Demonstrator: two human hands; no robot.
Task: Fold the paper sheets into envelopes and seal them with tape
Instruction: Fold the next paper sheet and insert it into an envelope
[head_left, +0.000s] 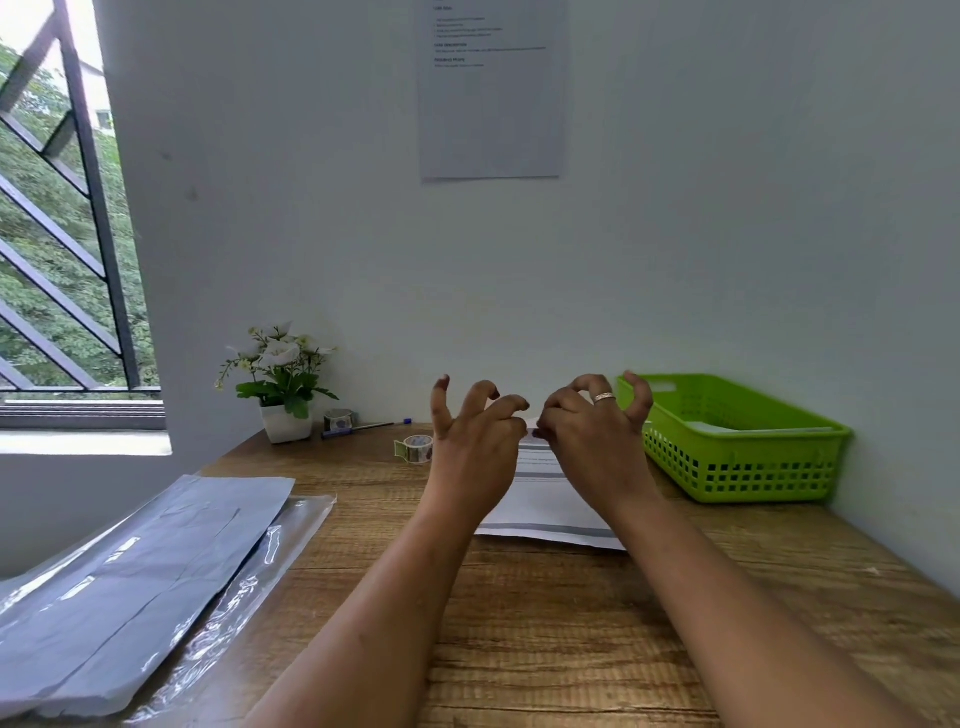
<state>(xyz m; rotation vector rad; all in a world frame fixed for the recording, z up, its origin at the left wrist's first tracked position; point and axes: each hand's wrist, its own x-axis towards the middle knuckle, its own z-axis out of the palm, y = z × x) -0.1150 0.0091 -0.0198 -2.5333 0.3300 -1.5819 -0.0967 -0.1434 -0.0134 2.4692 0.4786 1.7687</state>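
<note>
Left hand (475, 447) and right hand (592, 441) pinch far edge of striped paper sheet (545, 499) between them; uneven pull may skew fold.

On the table (571, 623), a folded sheet (545, 499) lies at the middle, with the left hand (475, 452) and right hand (592, 441) pinching its far edge. A tape roll (415, 448) sits just left of the left hand. Behind it, by the wall, lie a pen (363, 427), a second tape roll (337, 418) and a flower pot (285, 421). A basket (753, 467) holding papers (727, 427) stands right of the sheet. At front left, a stack of sheets (140, 561) rests on a plastic sleeve (291, 540)
</note>
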